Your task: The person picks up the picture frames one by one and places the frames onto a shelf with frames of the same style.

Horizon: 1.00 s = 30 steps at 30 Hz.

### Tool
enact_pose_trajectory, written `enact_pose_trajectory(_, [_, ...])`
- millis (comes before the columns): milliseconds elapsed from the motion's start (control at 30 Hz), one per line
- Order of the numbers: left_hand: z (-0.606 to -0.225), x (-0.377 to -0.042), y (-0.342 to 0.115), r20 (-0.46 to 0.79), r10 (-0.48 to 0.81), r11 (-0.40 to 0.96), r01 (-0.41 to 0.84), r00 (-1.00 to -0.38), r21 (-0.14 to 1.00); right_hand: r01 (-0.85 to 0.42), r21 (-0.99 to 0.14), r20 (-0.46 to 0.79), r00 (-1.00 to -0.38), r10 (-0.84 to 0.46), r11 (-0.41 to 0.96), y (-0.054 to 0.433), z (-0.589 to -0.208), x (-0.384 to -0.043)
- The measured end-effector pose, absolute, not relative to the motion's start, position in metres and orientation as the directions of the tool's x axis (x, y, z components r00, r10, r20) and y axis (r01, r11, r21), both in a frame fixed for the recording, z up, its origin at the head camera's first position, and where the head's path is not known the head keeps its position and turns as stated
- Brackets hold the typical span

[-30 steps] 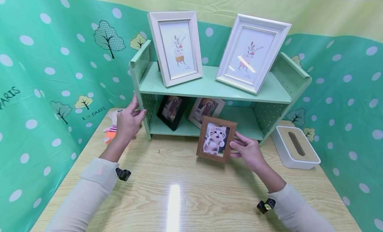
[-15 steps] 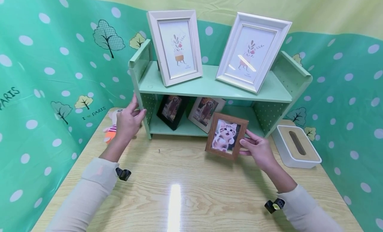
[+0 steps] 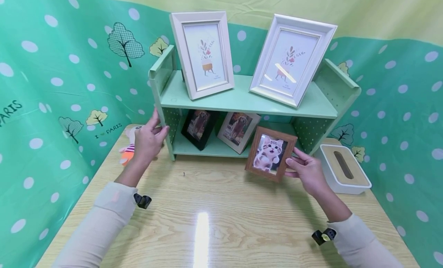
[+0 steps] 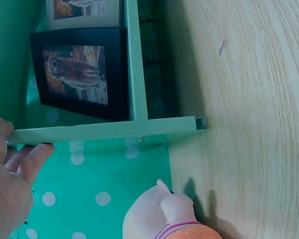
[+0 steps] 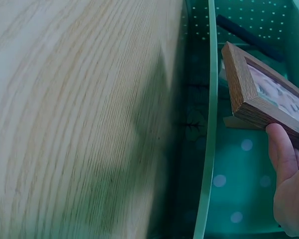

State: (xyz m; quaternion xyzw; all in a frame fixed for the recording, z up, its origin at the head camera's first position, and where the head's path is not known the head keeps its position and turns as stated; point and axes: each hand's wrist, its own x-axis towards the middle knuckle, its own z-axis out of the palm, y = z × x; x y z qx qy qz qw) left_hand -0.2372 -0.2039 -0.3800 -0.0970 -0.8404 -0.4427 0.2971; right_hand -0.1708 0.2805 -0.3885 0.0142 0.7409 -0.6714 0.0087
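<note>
My right hand (image 3: 308, 173) pinches the right side of a brown wooden picture frame (image 3: 252, 160) with a kitten photo. In the head view the frame is tilted, in front of the lower tier of a green two-tier shelf (image 3: 214, 102). My left hand (image 3: 148, 139) grips the front edge of the shelf's left side panel (image 4: 104, 130), fingers on both sides of it. A black picture frame (image 3: 199, 129) and a beige picture frame (image 3: 226, 137), both with dog photos, lean on the lower tier. The right wrist view shows thumb and fingers on the brown frame (image 5: 241, 87).
Two white picture frames (image 3: 191, 83) (image 3: 257, 81) stand on the top tier. A white tissue box (image 3: 347, 188) with a wooden lid sits right of the shelf. A plush toy (image 3: 127, 154) lies behind my left hand. All stand on a wood-grain table (image 3: 166, 229).
My right hand has carried the brown picture frame to the right and slightly up, along the shelf's front. The left hand has stayed at the side panel.
</note>
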Motion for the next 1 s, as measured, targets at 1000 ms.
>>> enact_pose_trajectory(1000, [-0.38, -0.237, -0.205, 0.588, -0.092, 0.594, 0.429, -0.804, 0.68, 0.041, -0.999, -0.043, -0.968, 0.247, -0.013, 0.287, -0.393, -0.196])
